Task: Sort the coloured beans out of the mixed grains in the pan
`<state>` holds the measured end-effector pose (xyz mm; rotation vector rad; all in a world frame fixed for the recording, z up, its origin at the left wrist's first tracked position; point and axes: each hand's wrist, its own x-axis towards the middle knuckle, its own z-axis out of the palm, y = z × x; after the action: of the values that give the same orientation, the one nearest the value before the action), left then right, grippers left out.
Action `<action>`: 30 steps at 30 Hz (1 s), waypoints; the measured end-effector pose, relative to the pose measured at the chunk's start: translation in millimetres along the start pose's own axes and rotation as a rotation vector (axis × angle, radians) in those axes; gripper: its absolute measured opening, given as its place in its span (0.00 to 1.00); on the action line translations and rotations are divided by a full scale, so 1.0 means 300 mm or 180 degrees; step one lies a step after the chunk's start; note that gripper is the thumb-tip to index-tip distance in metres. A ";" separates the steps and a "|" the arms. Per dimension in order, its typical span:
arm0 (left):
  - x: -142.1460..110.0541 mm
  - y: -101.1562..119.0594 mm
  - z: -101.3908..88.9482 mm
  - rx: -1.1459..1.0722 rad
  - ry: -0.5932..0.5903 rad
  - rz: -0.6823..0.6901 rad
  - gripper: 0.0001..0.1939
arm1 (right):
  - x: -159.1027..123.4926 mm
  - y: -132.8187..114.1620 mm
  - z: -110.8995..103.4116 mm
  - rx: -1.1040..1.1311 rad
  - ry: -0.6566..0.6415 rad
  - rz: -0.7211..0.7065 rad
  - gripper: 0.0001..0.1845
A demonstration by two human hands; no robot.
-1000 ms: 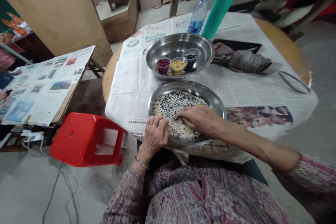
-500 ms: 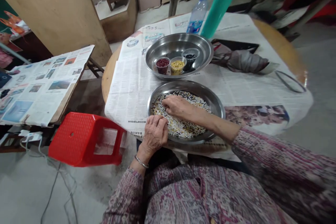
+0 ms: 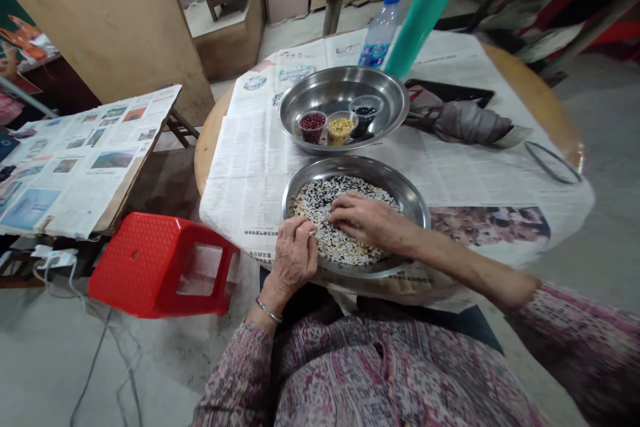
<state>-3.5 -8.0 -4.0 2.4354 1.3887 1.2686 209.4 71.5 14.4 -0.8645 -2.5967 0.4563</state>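
Observation:
A round steel tray lies in front of me, holding a layer of mixed white, black and yellow grains. My right hand rests on the grains with its fingers spread. My left hand sits at the tray's near rim, fingertips pinched on a small pale piece, too small to identify. Farther off, a second steel tray holds small plastic cups of red beans, yellow grains and black beans. Neither hand touches it.
Newspaper covers the round wooden table. Beyond the trays stand a plastic water bottle and a teal flask. A folded umbrella lies to the right. A red plastic stool stands at left, beside a newspaper-covered table.
My right hand has moved right and closer to me across the grains, with more forearm showing. My left hand has stayed at the near rim.

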 end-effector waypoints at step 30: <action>-0.011 -0.009 0.004 0.0121 -0.0093 -0.0021 0.11 | 0.102 0.010 -0.034 0.0051 -0.0342 0.0909 0.10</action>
<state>-5.2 -8.4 -8.0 2.4614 1.4254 1.2113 192.4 94.7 29.5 -1.2445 -2.5688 0.6155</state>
